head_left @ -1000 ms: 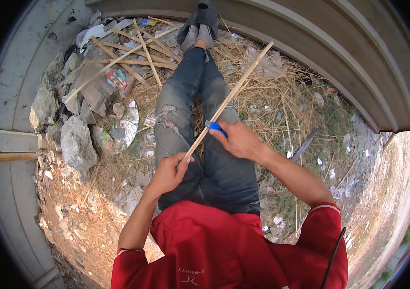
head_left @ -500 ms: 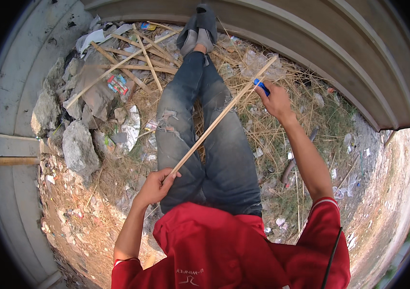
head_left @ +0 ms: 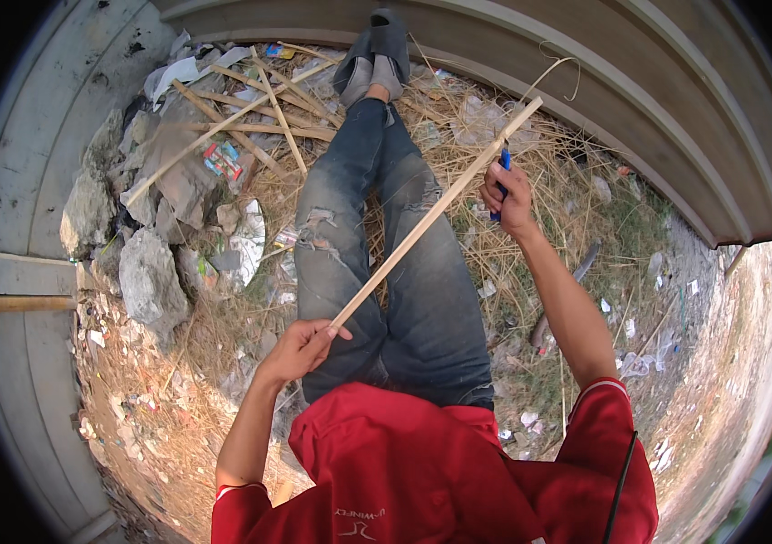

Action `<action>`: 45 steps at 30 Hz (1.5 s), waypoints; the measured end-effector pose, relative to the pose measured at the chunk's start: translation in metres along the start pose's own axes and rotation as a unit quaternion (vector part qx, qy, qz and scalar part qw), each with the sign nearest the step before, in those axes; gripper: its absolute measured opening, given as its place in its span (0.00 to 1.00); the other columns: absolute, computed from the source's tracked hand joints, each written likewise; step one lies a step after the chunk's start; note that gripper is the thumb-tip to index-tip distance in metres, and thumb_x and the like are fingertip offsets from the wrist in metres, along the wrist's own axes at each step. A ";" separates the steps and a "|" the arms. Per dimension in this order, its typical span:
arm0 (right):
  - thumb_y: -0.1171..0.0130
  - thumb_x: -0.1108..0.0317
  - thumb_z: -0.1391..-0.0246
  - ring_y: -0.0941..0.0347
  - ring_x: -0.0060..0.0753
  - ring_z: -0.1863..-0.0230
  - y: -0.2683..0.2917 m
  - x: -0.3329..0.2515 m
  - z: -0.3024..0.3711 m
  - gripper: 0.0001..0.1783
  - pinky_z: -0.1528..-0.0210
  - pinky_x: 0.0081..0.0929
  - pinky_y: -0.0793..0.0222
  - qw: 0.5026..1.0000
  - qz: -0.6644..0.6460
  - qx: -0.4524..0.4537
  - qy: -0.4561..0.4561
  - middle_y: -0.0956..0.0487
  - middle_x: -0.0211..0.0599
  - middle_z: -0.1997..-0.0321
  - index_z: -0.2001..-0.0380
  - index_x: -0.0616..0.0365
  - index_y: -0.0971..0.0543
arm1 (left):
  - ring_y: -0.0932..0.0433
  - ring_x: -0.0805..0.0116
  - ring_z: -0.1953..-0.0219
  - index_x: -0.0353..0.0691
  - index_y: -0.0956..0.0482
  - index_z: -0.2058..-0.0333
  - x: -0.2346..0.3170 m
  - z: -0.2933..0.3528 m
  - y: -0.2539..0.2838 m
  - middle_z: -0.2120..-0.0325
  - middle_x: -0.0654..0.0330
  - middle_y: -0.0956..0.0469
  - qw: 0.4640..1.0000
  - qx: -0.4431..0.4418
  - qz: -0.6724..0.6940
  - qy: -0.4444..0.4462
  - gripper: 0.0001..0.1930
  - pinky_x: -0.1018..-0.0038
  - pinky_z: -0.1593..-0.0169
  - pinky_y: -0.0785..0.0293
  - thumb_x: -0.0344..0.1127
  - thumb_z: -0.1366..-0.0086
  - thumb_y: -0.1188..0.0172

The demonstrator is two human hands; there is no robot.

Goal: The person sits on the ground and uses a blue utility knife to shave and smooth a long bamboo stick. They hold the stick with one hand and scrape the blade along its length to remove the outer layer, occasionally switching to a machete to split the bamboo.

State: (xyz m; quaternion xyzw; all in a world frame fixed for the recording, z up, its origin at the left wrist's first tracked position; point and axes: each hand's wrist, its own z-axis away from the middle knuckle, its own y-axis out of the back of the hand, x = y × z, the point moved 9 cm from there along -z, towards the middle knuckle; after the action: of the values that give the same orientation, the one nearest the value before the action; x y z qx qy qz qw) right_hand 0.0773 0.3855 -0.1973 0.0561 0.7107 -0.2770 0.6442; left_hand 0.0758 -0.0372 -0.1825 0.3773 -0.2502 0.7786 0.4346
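A long, pale bamboo strip (head_left: 436,213) slants across my outstretched legs, its far end up and to the right. My left hand (head_left: 300,351) pinches its near end above my thigh. In my right hand (head_left: 510,195) is a blue knife (head_left: 505,172), held upright with its tip close to the strip near the far end; I cannot tell whether the blade touches. A thin curled shaving (head_left: 567,65) shows beyond the strip's far end, against the metal sheeting.
Several bamboo strips (head_left: 268,109) lie crossed at the far left beside grey rocks (head_left: 152,279). Corrugated metal sheeting (head_left: 586,54) stands behind my feet, and a pale panel wall (head_left: 28,181) on the left. Dry straw shavings (head_left: 549,150) and litter cover the ground.
The knife has come off the top of the strip to its right side and turned upright. The strip's far end has shifted up and right. A curled shaving has appeared beyond it.
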 end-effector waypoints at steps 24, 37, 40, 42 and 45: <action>0.38 0.53 0.35 0.43 0.12 0.84 0.046 -0.063 -0.042 0.19 0.78 0.17 0.40 0.985 -0.012 0.160 0.057 0.18 0.36 0.61 0.58 0.60 0.22 | 0.39 0.83 0.81 0.36 0.16 0.55 0.018 0.009 0.039 0.85 0.71 0.35 0.966 0.131 -0.181 -0.128 0.12 0.78 0.77 0.44 0.37 0.25 0.45; 0.27 0.54 0.45 0.31 0.12 0.77 -0.126 -0.050 0.020 0.21 0.80 0.16 0.38 0.986 0.134 -0.065 -0.070 0.16 0.30 0.66 0.56 0.60 0.15 | 0.13 0.59 0.62 0.29 0.26 0.46 0.275 0.142 0.133 0.62 0.48 0.15 0.505 0.638 -0.042 -0.579 0.19 0.76 0.63 0.18 0.41 0.22 0.50; 0.30 0.54 0.42 0.30 0.11 0.77 -0.168 -0.055 0.035 0.22 0.80 0.15 0.38 0.989 0.095 -0.092 -0.074 0.16 0.29 0.66 0.55 0.62 0.16 | 0.15 0.57 0.51 0.30 0.28 0.44 0.269 0.088 0.108 0.50 0.46 0.18 0.633 0.548 0.022 -0.547 0.21 0.76 0.61 0.17 0.43 0.22 0.50; 0.34 0.56 0.38 0.29 0.12 0.77 -0.185 -0.065 0.034 0.23 0.79 0.14 0.36 0.995 0.051 -0.076 -0.032 0.15 0.36 0.62 0.50 0.63 0.19 | 0.16 0.59 0.50 0.31 0.28 0.42 0.243 0.039 0.078 0.46 0.49 0.20 0.704 0.452 0.156 -0.526 0.21 0.77 0.60 0.17 0.44 0.22 0.49; 0.37 0.57 0.35 0.30 0.12 0.79 -0.189 -0.066 0.028 0.21 0.79 0.15 0.35 0.999 -0.030 -0.040 0.002 0.15 0.40 0.62 0.50 0.65 0.21 | 0.15 0.62 0.52 0.34 0.28 0.41 0.185 -0.029 0.029 0.44 0.51 0.22 0.773 0.329 0.337 -0.425 0.21 0.79 0.63 0.19 0.45 0.23 0.49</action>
State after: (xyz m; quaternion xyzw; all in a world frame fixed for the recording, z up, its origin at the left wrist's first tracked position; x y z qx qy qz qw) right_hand 0.0302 0.2314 -0.0748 0.0093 0.7242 -0.2671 0.6357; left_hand -0.0228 0.0594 -0.0532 0.6815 -0.2490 0.6700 -0.1571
